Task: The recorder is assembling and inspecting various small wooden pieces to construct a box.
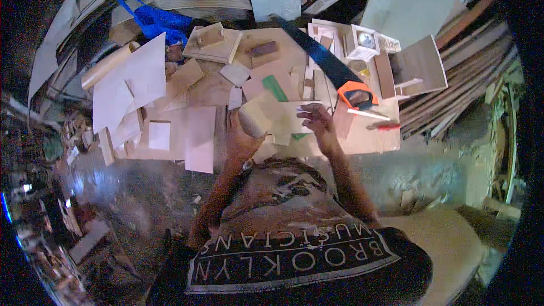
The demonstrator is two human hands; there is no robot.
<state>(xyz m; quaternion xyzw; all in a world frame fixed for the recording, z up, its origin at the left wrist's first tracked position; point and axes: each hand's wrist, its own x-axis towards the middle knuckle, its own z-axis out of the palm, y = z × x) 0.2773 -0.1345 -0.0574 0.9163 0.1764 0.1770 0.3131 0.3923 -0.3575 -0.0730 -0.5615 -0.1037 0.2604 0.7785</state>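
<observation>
Left hand grips a pale tan, square wooden piece just to its right. Beyond, a cream, flat rectangular strip runs crosswise to the curled right hand; I cannot tell whether that hand grips it.

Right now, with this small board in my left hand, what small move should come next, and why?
I'd probably steady the pale piece with your right hand: its fingers are at that piece's right end, while your left hand holds the board at the other side. I can't tell whether the right fingers grip it.
</observation>
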